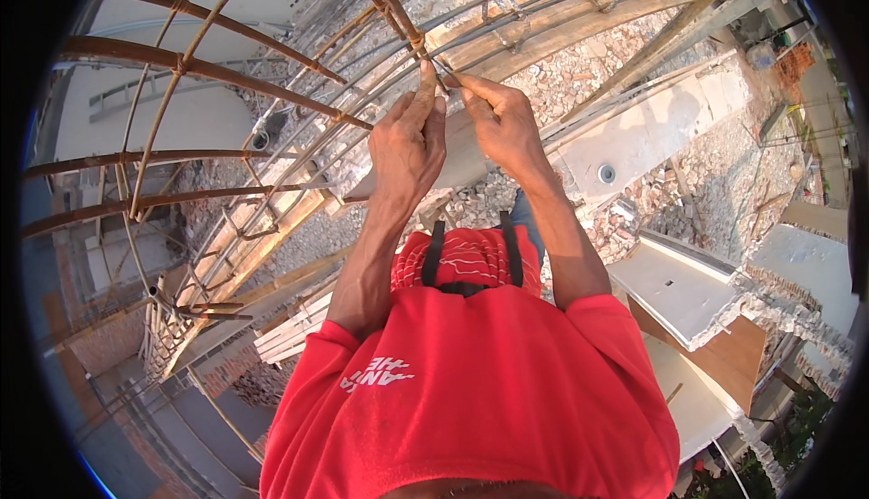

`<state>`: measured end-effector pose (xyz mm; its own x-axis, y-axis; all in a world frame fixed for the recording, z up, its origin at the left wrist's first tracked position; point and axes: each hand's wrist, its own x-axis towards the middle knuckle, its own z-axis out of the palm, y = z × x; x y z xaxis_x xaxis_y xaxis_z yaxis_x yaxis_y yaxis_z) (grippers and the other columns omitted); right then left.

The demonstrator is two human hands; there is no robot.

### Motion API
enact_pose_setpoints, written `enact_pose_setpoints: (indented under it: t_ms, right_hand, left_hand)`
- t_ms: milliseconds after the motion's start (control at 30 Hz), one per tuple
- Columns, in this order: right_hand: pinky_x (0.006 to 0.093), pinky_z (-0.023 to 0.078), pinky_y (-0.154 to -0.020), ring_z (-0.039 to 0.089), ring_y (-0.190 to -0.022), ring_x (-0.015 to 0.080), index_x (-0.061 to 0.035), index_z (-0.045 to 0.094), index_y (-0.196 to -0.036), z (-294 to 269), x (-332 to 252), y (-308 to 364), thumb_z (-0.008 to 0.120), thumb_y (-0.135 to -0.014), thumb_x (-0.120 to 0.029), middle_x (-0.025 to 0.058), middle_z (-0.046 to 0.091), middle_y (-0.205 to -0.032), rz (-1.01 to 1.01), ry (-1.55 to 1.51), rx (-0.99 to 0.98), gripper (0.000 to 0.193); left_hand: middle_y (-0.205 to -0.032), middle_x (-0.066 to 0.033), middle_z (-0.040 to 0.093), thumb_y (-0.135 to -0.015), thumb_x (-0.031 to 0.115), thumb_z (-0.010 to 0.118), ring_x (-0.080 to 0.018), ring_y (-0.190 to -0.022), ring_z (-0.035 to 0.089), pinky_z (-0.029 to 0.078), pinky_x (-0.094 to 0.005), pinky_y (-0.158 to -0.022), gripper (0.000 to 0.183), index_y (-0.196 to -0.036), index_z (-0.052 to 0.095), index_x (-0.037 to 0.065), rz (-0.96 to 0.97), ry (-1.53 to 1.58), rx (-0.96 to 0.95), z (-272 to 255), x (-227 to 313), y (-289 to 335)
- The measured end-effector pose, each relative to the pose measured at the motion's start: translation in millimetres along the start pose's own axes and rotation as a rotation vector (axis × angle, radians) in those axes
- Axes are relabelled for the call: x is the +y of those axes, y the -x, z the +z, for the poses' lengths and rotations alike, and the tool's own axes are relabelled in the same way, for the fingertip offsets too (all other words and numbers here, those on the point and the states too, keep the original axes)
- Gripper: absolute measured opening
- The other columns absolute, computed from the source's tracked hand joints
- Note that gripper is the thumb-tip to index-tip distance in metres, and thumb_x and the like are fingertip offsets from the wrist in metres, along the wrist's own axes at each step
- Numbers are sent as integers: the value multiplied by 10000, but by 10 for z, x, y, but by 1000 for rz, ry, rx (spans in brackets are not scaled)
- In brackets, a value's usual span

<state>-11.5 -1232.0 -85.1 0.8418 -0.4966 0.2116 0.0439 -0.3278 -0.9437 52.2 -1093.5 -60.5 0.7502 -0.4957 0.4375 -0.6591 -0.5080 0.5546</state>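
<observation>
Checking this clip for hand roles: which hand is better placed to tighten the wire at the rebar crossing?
Probably the right hand: its fingertips pinch the thin wire just beside the rebar crossing. The left hand rests its fingers against the same spot, seemingly steadying it, so the right looks freer to twist.

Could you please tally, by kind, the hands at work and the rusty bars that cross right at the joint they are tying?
Hands: 2, left hand and right hand
Rusty bars crossing at the joint: 2
Total: 4

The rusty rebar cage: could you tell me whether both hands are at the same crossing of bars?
Yes, the left hand and right hand meet fingertip to fingertip at one rebar crossing.
</observation>
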Motion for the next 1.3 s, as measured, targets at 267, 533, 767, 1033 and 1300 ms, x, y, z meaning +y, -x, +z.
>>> enact_pose_setpoints:
  t_ms: [267, 533, 767, 1033, 1300]
  right_hand:
    - [353, 535, -804, 713, -877, 253, -48, 731, -1183, -99, 47, -30, 595, -995, -166, 184, 751, -1026, 37, -44, -84, 261]
    - [292, 456, -665, 570, -736, 106, 5, 721, -1189, -252, -129, -80, 585, -1026, -216, 53, 679, -835, 177, 119, -197, 307]
    - [313, 420, -567, 527, -622, 125, 40, 708, -1129, -139, -569, -72, 571, -1019, -202, 60, 596, -708, 193, -207, -195, 299]
    - [441, 485, -623, 645, -681, 409, 16, 712, -983, -174, -421, -252, 603, -971, -172, 238, 672, -786, -65, 540, -366, 218]
    - [469, 497, -637, 664, -668, 418, -1, 715, -907, 8, -524, -273, 617, -948, -134, 232, 667, -721, -169, 406, 132, 170]
  left_hand:
    - [-607, -71, 637, -1091, 325, 508, -108, -464, 549, 419, -293, -438, 423, -1327, 627, -5, -431, 459, -135, -84, 153, -245]
    - [-591, -66, 630, -1065, 407, 553, -79, -391, 491, 331, -218, -341, 398, -1059, 651, 21, -508, 875, -66, 84, 27, -340]
    - [-564, 3, 534, -1055, 396, 580, -61, -426, 435, 337, -235, -369, 364, -1085, 659, 42, -532, 786, -115, 56, -26, -326]
    - [-717, -38, 563, -1065, 413, 550, -123, -606, 508, 453, -328, -563, 365, -1066, 653, 64, -450, 631, -104, 116, -81, -323]
    - [-759, -103, 608, -1072, 428, 521, -223, -697, 581, 491, -415, -692, 384, -1124, 657, 73, -333, 548, -67, 178, -176, -283]
